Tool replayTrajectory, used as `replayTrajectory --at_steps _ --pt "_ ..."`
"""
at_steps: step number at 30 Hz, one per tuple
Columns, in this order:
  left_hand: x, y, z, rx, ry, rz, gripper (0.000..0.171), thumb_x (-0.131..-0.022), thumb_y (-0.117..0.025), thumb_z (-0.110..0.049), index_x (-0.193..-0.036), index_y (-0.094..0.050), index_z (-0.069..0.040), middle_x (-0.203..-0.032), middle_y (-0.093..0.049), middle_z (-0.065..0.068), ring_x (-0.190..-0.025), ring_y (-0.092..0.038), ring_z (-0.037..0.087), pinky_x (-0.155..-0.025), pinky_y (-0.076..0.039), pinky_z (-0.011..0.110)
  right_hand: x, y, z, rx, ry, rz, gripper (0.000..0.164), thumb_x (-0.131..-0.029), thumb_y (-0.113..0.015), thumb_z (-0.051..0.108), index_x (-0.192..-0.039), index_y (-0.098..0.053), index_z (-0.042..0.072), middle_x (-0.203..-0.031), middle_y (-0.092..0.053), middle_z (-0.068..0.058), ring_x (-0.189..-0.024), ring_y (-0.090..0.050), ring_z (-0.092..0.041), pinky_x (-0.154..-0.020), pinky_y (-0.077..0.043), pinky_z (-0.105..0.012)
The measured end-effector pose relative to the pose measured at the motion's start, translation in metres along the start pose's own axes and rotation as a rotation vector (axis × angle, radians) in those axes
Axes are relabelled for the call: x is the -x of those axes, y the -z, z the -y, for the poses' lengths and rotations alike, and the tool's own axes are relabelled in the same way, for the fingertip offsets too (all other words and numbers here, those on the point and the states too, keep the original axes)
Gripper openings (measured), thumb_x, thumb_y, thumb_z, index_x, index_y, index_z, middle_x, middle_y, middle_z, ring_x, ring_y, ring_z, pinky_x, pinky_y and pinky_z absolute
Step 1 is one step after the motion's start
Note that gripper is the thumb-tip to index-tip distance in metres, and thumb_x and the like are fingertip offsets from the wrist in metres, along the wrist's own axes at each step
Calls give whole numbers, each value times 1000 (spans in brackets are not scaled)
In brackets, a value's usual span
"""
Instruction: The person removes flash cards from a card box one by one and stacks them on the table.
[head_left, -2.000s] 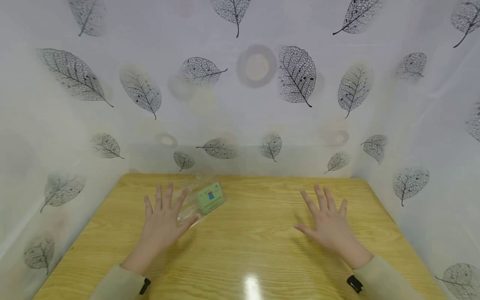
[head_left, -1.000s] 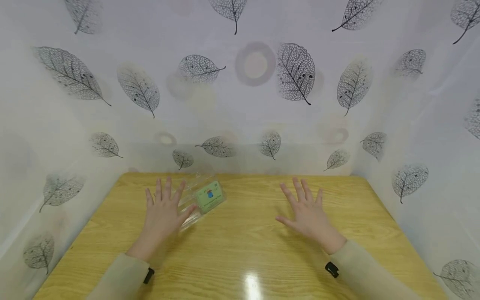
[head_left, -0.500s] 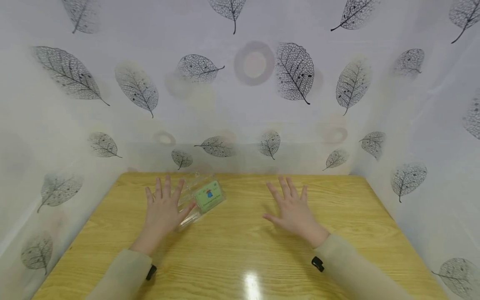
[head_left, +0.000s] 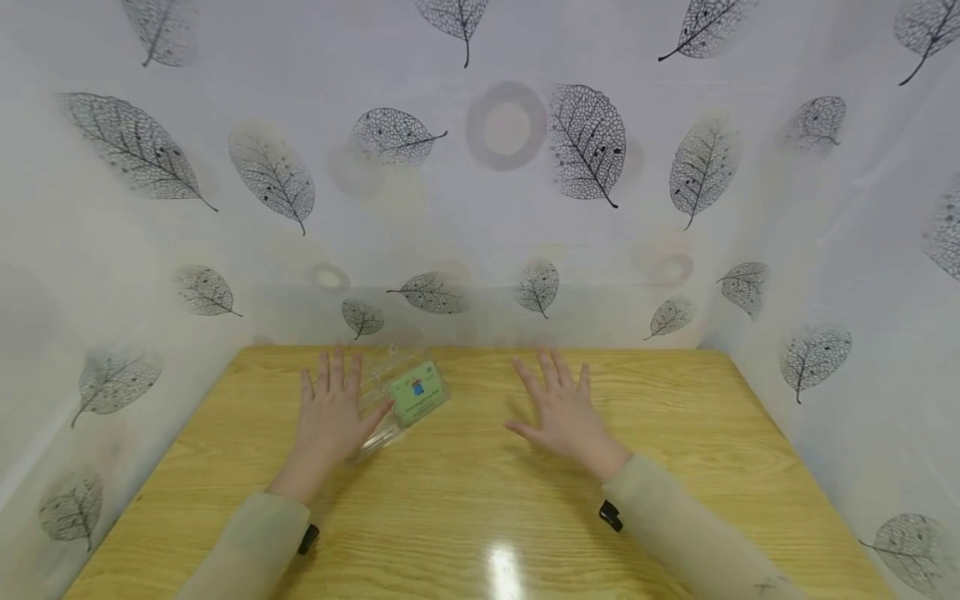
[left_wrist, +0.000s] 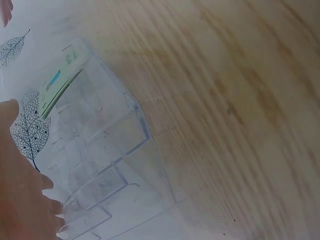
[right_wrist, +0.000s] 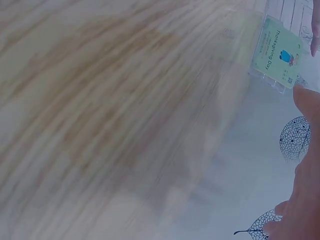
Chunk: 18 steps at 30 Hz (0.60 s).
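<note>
A clear plastic case (head_left: 382,437) with stepped compartments lies at the back left of the table. In it sits a small stack of green cards (head_left: 417,393); the top one bears a little figure in blue, and the right wrist view shows the words "Thanksgiving Day". My left hand (head_left: 330,425) is spread at the case's left side, its thumb overlapping the case near the cards in the head view. Fingers spread and holding nothing, my right hand (head_left: 566,421) hovers over the table to the right of the case. The left wrist view shows the case's transparent tiers (left_wrist: 102,185) beside the left hand.
The wooden table (head_left: 465,500) has light glare near its front edge. A pale curtain (head_left: 480,225) printed with dark leaves encloses the back and both sides. A black wrist strap (head_left: 611,515) shows below the right sleeve, another (head_left: 308,539) by the left.
My right hand has moved left across the table, closer to the case. The left hand has shifted slightly right, fingers drawn a little closer together. The case and cards stay in place.
</note>
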<state>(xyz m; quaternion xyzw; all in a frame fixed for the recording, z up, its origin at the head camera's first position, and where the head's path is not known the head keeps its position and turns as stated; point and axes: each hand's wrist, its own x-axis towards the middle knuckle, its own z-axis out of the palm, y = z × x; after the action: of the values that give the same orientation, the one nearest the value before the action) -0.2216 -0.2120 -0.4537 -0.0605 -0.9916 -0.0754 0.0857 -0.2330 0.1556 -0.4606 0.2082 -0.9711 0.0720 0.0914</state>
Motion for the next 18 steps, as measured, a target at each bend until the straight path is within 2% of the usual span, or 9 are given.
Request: replayTrajectory --at_steps 13,18 --pt "0 -2 -1 -13 3 -5 101 -103 -51 -65 -167 -17 5 -174 -3 33 -162 1 55 -129 5 73 -18 -7 10 -6 32 27 102 -93 -68 69 -171 -20 25 -177 -10 -25 -163 -14 -51 -120 -7 -85" --pt "0 -4 0 -8 3 -7 102 -103 -52 -65 -167 -16 4 -174 -4 32 -163 0 53 -130 6 72 -24 -7 15 15 55 52 102 -95 -66 68 -172 -16 24 -179 -7 -20 -166 -10 -44 -126 -5 -78"
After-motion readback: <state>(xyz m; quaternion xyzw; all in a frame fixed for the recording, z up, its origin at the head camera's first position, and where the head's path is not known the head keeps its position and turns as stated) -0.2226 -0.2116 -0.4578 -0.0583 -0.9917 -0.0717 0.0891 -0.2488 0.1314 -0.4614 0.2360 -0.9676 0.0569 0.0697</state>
